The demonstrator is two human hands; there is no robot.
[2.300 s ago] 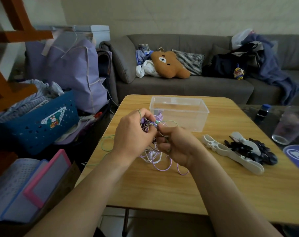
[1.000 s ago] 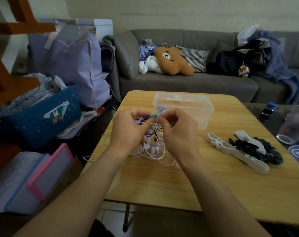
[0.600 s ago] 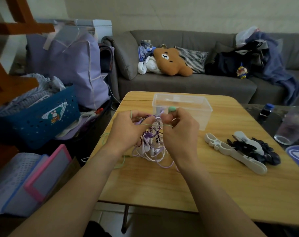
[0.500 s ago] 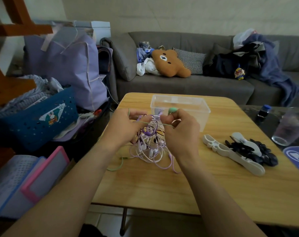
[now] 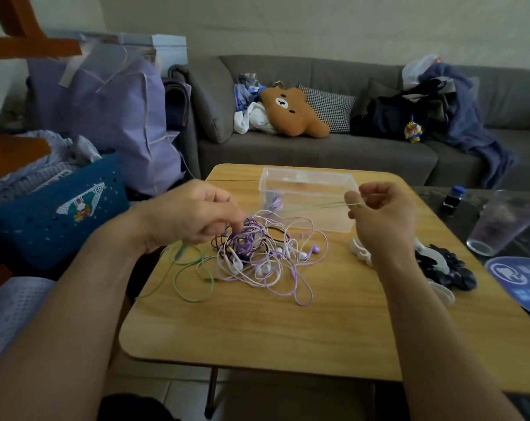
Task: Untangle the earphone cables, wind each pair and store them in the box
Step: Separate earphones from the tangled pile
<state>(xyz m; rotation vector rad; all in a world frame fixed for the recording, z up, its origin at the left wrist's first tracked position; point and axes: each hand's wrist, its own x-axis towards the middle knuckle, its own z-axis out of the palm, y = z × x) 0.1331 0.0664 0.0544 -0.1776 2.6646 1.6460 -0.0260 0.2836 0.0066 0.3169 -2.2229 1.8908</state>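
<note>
A tangle of purple, white and black earphone cables [image 5: 257,256] lies on the wooden table [image 5: 288,329]. My left hand [image 5: 194,214] grips the top of that tangle with curled fingers. My right hand [image 5: 379,214] is raised to the right and pinches a green cable [image 5: 318,205], stretched taut in front of the clear plastic box [image 5: 309,196]. The rest of the green cable loops [image 5: 191,278] lie at the table's left edge. The box holds a little purple cable.
White cable winders and black items [image 5: 439,265] lie right of the tangle. A clear tumbler [image 5: 497,226] and a small dark bottle [image 5: 453,200] stand on a dark surface at the right. A blue basket [image 5: 54,214] and bags crowd the left; a sofa stands behind.
My hands were close together over the tangle. Now my right hand has pulled away to the right, drawing the green cable out taut, and the tangle has spread on the table under my left hand.
</note>
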